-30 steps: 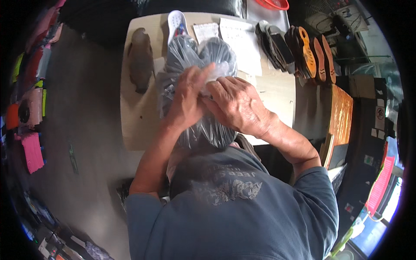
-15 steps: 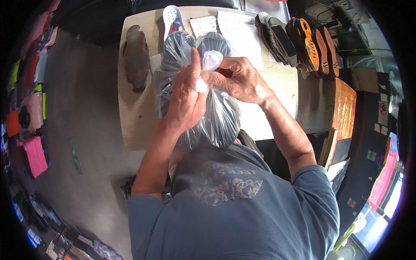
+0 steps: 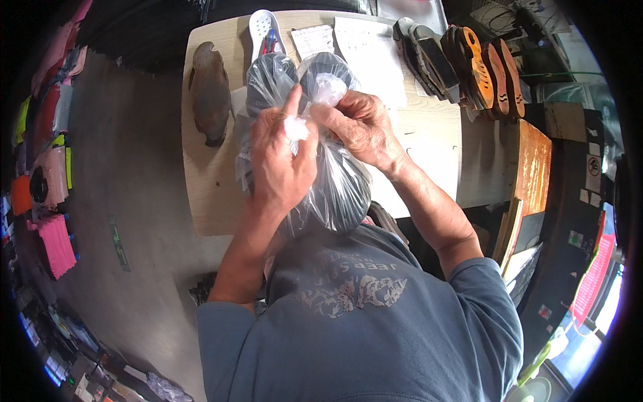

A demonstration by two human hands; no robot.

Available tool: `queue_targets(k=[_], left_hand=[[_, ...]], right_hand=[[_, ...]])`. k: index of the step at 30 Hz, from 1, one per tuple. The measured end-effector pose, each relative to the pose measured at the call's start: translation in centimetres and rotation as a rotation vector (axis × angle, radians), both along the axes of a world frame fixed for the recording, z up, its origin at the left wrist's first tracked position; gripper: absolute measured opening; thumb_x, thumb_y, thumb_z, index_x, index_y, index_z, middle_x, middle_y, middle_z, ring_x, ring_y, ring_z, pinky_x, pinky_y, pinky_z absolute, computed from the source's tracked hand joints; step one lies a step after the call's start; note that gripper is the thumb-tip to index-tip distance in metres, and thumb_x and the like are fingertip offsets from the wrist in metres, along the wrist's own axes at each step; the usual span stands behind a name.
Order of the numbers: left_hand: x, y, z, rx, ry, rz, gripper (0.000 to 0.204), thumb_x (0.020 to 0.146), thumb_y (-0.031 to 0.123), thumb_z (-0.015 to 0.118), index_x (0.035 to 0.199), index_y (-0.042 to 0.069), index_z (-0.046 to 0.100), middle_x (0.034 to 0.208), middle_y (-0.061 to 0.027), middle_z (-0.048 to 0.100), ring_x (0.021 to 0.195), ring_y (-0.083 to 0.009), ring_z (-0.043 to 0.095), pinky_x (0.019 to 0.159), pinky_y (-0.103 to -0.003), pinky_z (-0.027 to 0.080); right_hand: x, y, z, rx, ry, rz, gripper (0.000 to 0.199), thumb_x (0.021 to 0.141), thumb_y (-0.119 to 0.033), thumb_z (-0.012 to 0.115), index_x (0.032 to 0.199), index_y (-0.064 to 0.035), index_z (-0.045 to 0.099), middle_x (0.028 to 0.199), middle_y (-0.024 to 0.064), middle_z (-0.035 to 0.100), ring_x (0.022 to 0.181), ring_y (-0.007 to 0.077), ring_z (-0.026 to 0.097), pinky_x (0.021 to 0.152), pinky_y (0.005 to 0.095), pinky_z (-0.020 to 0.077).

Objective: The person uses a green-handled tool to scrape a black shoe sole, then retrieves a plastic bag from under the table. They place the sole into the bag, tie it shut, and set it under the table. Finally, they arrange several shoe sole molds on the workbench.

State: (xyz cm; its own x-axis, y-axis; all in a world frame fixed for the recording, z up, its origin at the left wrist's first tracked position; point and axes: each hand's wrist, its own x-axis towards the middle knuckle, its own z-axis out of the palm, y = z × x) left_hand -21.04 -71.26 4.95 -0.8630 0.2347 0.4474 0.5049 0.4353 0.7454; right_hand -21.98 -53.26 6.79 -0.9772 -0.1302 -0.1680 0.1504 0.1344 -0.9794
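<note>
Above the near edge of the table (image 3: 201, 201), both hands are holding a clear plastic bag (image 3: 335, 187) with dark shoes inside. The left hand (image 3: 278, 164) is clamping its grip on the twisted bag neck (image 3: 296, 127), and the right hand (image 3: 358, 124) is pinching the same neck from the other side. The bag's long axis is running away from the person, with its bulk hanging below the hands. A brown shoe last (image 3: 209, 94) is lying to the left, papers (image 3: 365, 57) behind, and soles (image 3: 469, 67) to the right.

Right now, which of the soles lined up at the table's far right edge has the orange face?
The orange sole, about third in the row of soles; those to its left are dark grey or black.
</note>
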Motion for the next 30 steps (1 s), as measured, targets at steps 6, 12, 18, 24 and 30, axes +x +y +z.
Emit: queue_targets(k=[6,12,18,24,30], left_hand=[[-0.3,-0.4,-0.3,0.039,-0.148,0.007,0.053,0.094,0.004,0.065,0.145,-0.002,0.054,0.100,-0.0152,0.063,0.095,-0.0298,0.060,0.092,-0.044,0.046],[-0.4,-0.9,-0.3,0.004,-0.087,-0.047,0.073,0.094,0.005,0.064,0.160,0.000,0.031,0.105,-0.0188,0.063,0.099,-0.0357,0.061,0.093,-0.047,0.047],[-0.9,-1.1,0.0,0.062,-0.102,-0.077,0.084,0.094,0.008,0.065,0.163,-0.002,0.018,0.117,-0.0249,0.064,0.101,-0.0401,0.061,0.096,-0.050,0.047],[-1.0,-1.4,0.0,0.032,-0.134,-0.089,0.080,0.093,0.009,0.067,0.161,-0.002,0.025,0.115,-0.0250,0.064,0.101,-0.0396,0.062,0.094,-0.049,0.048],[-1.9,-2.1,-0.3,0.010,-0.128,-0.170,0.047,0.094,0.007,0.067,0.140,0.001,0.057,0.112,-0.0196,0.067,0.102,-0.0337,0.065,0.092,-0.043,0.051]], right_hand=[[-0.9,0.4,0.7,-0.004,-0.121,0.070,0.028,0.099,-0.025,0.069,0.099,0.0035,0.073,0.076,0.0009,0.067,0.071,0.0063,0.060,0.060,0.0247,0.0489],[-2.0,1.4,4.2,0.467,0.551,0.351,0.026,0.088,-0.019,0.079,0.108,-0.0022,0.076,0.109,0.0143,0.070,0.092,0.0290,0.074,0.079,0.0366,0.0609],[-4.7,1.4,5.4,0.565,0.602,0.639,0.023,0.089,-0.014,0.075,0.110,-0.0043,0.077,0.104,0.0132,0.070,0.092,0.0295,0.073,0.082,0.0394,0.0605],[-5.3,1.1,6.0,0.678,0.608,0.725,0.015,0.087,-0.008,0.072,0.099,0.0004,0.074,0.097,0.0156,0.070,0.090,0.0301,0.072,0.082,0.0411,0.0591],[-4.8,0.8,5.6,0.624,0.736,0.565,0.012,0.085,-0.006,0.071,0.093,0.0028,0.070,0.093,0.0164,0.069,0.086,0.0320,0.072,0.078,0.0408,0.0599]])
